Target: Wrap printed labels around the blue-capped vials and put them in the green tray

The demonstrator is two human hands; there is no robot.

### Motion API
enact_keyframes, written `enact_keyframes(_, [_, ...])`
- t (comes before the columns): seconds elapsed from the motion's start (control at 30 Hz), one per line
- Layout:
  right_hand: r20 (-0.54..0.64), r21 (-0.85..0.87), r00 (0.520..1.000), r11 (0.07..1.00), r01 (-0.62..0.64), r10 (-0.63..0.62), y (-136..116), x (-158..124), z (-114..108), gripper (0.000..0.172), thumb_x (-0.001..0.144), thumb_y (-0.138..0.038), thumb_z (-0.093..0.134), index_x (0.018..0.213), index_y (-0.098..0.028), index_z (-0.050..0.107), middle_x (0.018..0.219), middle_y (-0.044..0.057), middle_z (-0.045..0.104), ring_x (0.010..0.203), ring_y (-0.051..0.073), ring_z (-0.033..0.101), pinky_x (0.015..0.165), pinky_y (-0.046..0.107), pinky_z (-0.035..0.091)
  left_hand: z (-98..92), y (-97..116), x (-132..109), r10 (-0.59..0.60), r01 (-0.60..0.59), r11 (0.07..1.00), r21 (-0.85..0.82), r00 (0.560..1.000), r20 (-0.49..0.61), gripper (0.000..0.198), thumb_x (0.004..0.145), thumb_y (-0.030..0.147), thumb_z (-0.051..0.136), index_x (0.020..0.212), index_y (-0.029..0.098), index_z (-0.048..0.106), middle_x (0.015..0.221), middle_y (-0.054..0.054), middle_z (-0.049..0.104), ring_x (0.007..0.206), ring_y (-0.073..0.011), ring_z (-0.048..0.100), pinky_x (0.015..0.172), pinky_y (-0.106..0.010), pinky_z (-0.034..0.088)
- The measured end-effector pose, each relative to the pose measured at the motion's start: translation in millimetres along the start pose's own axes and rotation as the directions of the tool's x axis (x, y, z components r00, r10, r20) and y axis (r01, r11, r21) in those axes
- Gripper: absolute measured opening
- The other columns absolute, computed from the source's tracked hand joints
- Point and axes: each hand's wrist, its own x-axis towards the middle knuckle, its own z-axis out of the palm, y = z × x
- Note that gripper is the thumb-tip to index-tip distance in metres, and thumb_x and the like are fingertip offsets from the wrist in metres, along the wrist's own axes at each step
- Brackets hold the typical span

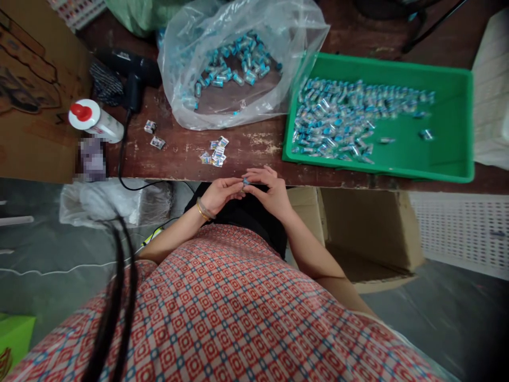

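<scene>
My left hand (pixel 220 193) and my right hand (pixel 268 192) meet just below the front edge of the wooden table (pixel 254 154), fingers pinched together on one small blue item (pixel 245 182). On the table just above them lies a little pile of printed labels (pixel 215 153). A green tray (pixel 449 138) at the right holds many small blue-and-clear wrapped items (pixel 345 116). A clear plastic bag (pixel 238 58) behind the labels holds more of the same blue items.
A white bottle with a red cap (pixel 93 121) lies at the left, next to a black heat gun (pixel 133 71) with its cord. Two loose labels (pixel 153 133) lie near it. A cardboard box (pixel 369 233) stands under the table at the right.
</scene>
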Motion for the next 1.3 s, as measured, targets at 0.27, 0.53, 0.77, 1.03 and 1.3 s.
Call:
enact_keyframes(0.27, [-0.019, 0.181, 0.998, 0.982, -0.052, 0.057, 0.6, -3.2, 7.9, 0.018, 0.091, -0.043, 0.077, 0.1, -0.028, 0.074, 0.117, 0.005, 0.081, 0.116, 0.026, 0.074, 0.118, 0.053, 0.045, 2.4, -0.6, 6.4, 0.016, -0.016, 1.0, -0.012, 1.0, 0.012, 0.05, 0.06, 0.045, 0.1, 0.096, 0.015, 0.082, 0.085, -0.003, 0.078, 0.068, -0.0089, 0.066, 0.069, -0.024, 0.052])
enact_keyframes(0.53, [-0.269, 0.019, 0.962, 0.999, -0.035, 0.039, 39.3, 34.5, -63.8, 0.011, 0.093, -0.034, 0.071, 0.098, -0.025, 0.07, 0.106, 0.005, 0.078, 0.099, 0.021, 0.074, 0.094, 0.041, 0.058, -26.4, -8.1, 25.6, 0.222, -0.178, 0.924, 0.338, 0.971, -0.094, 0.045, 0.081, 0.05, 0.084, 0.11, 0.017, 0.078, 0.101, -0.008, 0.079, 0.08, -0.0151, 0.067, 0.074, -0.028, 0.051])
enact_keyframes(0.77, [-0.505, -0.583, 0.861, 0.761, -0.287, -0.062, 109.6, 94.2, -160.9, 0.043, 0.091, -0.037, 0.072, 0.131, -0.022, 0.064, 0.134, 0.022, 0.069, 0.127, 0.039, 0.064, 0.11, 0.06, 0.042, -113.2, 19.0, 52.3, 0.735, -0.022, 0.279, 0.96, 0.648, -0.199, 0.01, 0.091, 0.016, 0.067, 0.096, 0.017, 0.075, 0.106, -0.012, 0.07, 0.106, -0.0287, 0.063, 0.101, -0.043, 0.047])
enact_keyframes(1.03, [0.05, -0.368, 0.991, 0.92, 0.133, -0.123, 51.5, 102.2, 23.1, 0.02, 0.097, -0.034, 0.062, 0.111, -0.025, 0.073, 0.132, 0.011, 0.074, 0.132, 0.032, 0.064, 0.119, 0.058, 0.039, -126.4, 28.0, 82.2, 0.723, -0.066, 0.392, 0.917, 0.639, -0.263, 0.019, 0.082, 0.012, 0.073, 0.072, 0.021, 0.058, 0.086, -0.006, 0.064, 0.093, -0.0247, 0.061, 0.093, -0.04, 0.047])
enact_keyframes(1.3, [0.208, 0.289, 0.97, 0.94, -0.181, 0.123, 49.0, 133.3, 106.7, 0.038, 0.088, -0.061, 0.065, 0.09, -0.024, 0.067, 0.091, 0.004, 0.074, 0.086, 0.02, 0.069, 0.086, 0.036, 0.056, -106.0, 38.0, 62.8, 0.482, -0.382, 0.869, 0.313, 0.795, -0.369, 0.054, 0.062, 0.037, 0.093, 0.104, 0.02, 0.064, 0.074, 0.004, 0.069, 0.064, -0.0111, 0.059, 0.068, -0.025, 0.046])
